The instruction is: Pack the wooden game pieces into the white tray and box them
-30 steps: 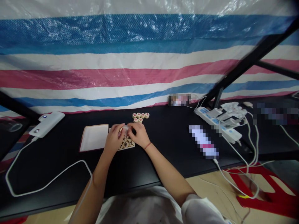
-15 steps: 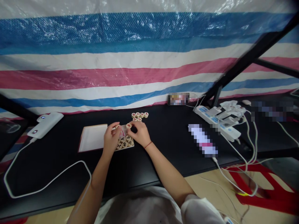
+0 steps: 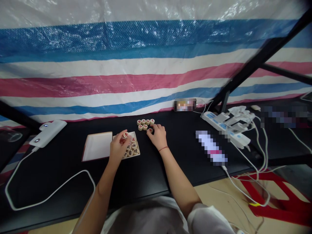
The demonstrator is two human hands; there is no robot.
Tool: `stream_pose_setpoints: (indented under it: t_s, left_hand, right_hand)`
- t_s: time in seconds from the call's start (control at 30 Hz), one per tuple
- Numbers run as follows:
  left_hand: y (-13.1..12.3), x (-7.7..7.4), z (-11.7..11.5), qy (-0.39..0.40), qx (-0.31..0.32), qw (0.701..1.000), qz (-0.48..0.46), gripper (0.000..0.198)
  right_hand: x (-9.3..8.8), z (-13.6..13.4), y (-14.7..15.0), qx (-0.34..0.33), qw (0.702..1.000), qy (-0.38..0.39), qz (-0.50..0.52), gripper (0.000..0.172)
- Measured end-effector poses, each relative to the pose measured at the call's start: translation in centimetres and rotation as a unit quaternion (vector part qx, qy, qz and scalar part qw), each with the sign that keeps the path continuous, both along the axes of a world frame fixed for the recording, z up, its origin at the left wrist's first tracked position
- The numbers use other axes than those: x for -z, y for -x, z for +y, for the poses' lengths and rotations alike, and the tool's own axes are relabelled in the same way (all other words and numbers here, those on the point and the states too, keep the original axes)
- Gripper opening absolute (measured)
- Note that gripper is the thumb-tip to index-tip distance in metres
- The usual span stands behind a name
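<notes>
Over the open box of xiangqi pieces [image 3: 139, 151], my left hand [image 3: 118, 146] pinches a round xiangqi piece [image 3: 126, 134] with a red character. Beneath it, several pieces with black characters [image 3: 130, 152] lie in the box, some hidden by my fingers. My right hand [image 3: 158, 138] is closed on another red-marked xiangqi piece [image 3: 150, 130], down at the near side of a small group of red-marked pieces [image 3: 143, 122] standing in two rows. The box's white-lined lid [image 3: 97, 146] lies flat to the left of the box.
A white power bank [image 3: 48, 133] with a cable lies at the left. To the right are a phone [image 3: 211, 147] on a charging cable, a white power strip [image 3: 225, 128] with plugs, and another propped device [image 3: 185, 105]. Striped sheeting [image 3: 122, 65] hangs behind the black table [image 3: 151, 177].
My right hand has moved right, from the box to the group of pieces, carrying a red-marked piece. My left hand has stayed over the box, its piece now showing more clearly.
</notes>
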State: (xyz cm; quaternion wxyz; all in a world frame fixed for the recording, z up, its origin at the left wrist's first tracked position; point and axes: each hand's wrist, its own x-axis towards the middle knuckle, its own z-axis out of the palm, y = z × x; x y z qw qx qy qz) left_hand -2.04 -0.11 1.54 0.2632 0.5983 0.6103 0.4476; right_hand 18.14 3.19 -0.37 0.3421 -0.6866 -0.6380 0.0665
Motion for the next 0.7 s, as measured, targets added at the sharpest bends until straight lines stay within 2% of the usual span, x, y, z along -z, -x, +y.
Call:
stream_pose_setpoints:
  t_s: [0.07, 0.17, 0.23, 0.3, 0.43, 0.6, 0.7]
  left_hand:
    - [-0.1, 0.3, 0.0, -0.057, 0.025, 0.995, 0.084, 0.033]
    - [-0.1, 0.7, -0.1, -0.111, 0.072, 0.978, 0.163, 0.029]
    - [0.0, 0.8, -0.2, -0.13, 0.108, 0.967, 0.193, 0.031]
    - [0.1, 0.7, -0.2, -0.148, 0.139, 0.956, 0.212, 0.034]
    - [0.2, 0.4, -0.2, -0.182, 0.158, 0.946, 0.215, 0.035]
    - [0.2, -0.3, -0.2, -0.172, 0.157, 0.95, 0.206, 0.031]
    - [0.2, -0.5, -0.3, -0.154, 0.155, 0.954, 0.204, 0.029]
  right_hand:
    - [-1.0, -0.6, 1.0, -0.085, 0.993, -0.035, 0.069, 0.02]
    - [-2.0, -1.6, 2.8, -0.245, 0.954, -0.029, 0.17, 0.021]
    - [-2.1, -2.2, 3.7, -0.3, 0.934, -0.024, 0.194, 0.022]
    - [-2.1, -2.5, 4.2, -0.314, 0.927, -0.03, 0.204, 0.022]
    - [-1.9, -2.0, 3.3, -0.287, 0.93, -0.042, 0.224, 0.022]
    - [-1.1, -0.4, 0.0, -0.089, 0.98, -0.068, 0.165, 0.028]
    - [0.0, 0.3, -1.4, -0.056, 0.994, -0.022, 0.096, 0.034]
